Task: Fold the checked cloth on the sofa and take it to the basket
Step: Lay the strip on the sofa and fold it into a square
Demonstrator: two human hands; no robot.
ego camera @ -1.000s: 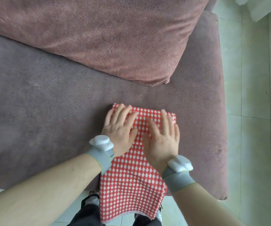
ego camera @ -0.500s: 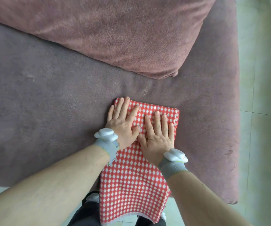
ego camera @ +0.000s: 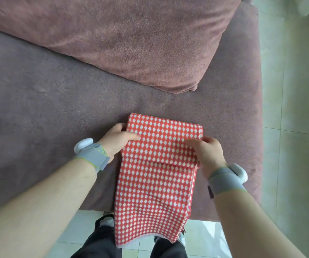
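Both hands, left hand (ego camera: 116,140) and right hand (ego camera: 207,149), pinch the sides of the soft red-and-white checked cloth (ego camera: 155,179). It lies folded on the fuzzy purple sofa (ego camera: 47,108), its long end hanging off the front edge.

our hands no longer lie flat on top of the cloth (ego camera: 157,175). half a second ago both palms pressed its far end, side by side; now the left hand (ego camera: 115,141) has gone to the left edge and the right hand (ego camera: 206,151) to the right edge, each pinching the cloth with its thumb on top. the far end now lies doubled back toward us, a folded flap across the cloth.
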